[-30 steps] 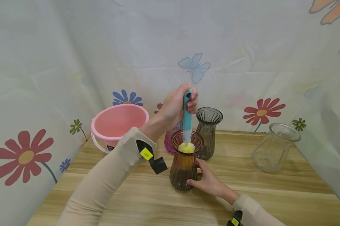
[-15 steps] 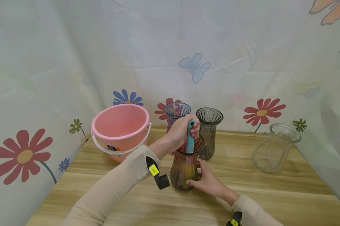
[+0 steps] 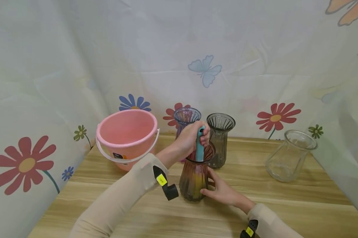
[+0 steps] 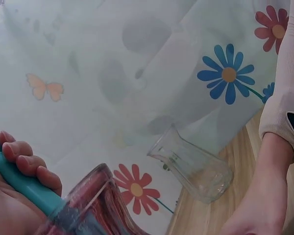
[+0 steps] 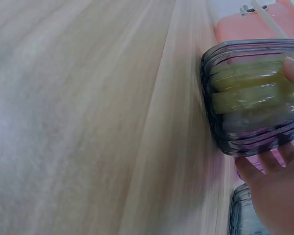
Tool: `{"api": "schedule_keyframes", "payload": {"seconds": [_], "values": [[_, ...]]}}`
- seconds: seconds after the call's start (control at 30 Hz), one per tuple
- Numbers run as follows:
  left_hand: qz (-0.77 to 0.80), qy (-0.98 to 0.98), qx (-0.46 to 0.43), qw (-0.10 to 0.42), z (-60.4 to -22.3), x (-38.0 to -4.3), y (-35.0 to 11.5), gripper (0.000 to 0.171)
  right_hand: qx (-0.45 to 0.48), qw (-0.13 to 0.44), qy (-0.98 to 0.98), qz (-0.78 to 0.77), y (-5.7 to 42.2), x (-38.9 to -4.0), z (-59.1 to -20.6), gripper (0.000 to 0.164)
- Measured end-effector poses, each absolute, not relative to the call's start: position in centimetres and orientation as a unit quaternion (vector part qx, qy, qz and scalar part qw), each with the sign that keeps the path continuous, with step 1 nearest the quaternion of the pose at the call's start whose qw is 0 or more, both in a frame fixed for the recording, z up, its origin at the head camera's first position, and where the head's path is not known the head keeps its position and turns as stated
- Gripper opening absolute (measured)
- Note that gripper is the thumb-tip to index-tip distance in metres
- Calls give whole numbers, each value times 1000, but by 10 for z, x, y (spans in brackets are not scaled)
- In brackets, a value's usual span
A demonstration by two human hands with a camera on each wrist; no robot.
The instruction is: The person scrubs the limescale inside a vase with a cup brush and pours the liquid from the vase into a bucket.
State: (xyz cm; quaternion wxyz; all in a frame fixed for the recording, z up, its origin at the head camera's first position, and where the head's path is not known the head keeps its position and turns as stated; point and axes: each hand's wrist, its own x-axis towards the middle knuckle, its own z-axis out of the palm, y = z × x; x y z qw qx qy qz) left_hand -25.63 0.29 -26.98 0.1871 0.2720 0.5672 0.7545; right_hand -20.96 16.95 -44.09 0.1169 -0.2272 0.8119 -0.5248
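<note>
In the head view my left hand (image 3: 192, 136) grips the teal handle (image 3: 200, 150) of a bottle brush, which stands nearly upright in a reddish-brown ribbed glass vase (image 3: 186, 180). The yellow brush head (image 5: 250, 93) shows through the glass close to the vase's base in the right wrist view. My right hand (image 3: 226, 193) holds the lower body of this vase, thumb at the near side and fingers round the far side. The left wrist view shows the left fingers (image 4: 29, 164) curled over the handle, just above the vase's rim (image 4: 95, 171).
A pink bucket (image 3: 126, 150) with a white handle stands at the left. Behind the brown vase are a purple-blue vase (image 3: 187, 115) and a grey vase (image 3: 222, 148). A clear glass vase (image 3: 287, 162) stands at the right on the wooden table (image 3: 256, 211). Flowered curtains enclose the table.
My left hand has moved down, taking the brush from the mouth of the vase deep inside it. Over the last half second both hands have hardly moved.
</note>
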Motion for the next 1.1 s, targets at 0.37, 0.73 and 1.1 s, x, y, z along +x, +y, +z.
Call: {"api": "schedule_keyframes", "payload": {"seconds": [0.37,0.73,1.1], "values": [[766,560,263,175,-238,-251,2,30,-203,82,813,-540,163,-212,-447,78],[789,532,278,131,-180,-249,-4,29,-162,86,816,-548,161,-208,-440,78],[781,547,253,165,-220,-255,6,30,-159,59,822,-544,160,-210,-442,79]]}}
